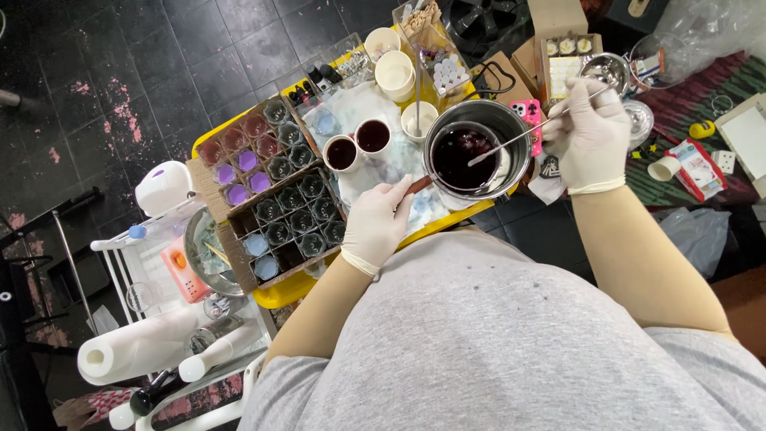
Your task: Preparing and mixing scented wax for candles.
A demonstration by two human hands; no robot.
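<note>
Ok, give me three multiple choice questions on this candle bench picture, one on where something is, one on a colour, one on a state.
1. Where is the paper towel roll?
A. on the white rack at lower left
B. inside the pot
C. on the phone

2. What colour is the liquid in the metal pot?
A. clear
B. bright green
C. dark red

3. What is the left hand doing?
A. resting on the floor
B. gripping the pot handle
C. holding a cup

Answers:
1 A, the roll lies on the rack beside the yellow tray.
2 C, the pot's contents look dark red.
3 B, its fingers close on the handle while the right hand holds a long metal spoon in the pot.
</note>
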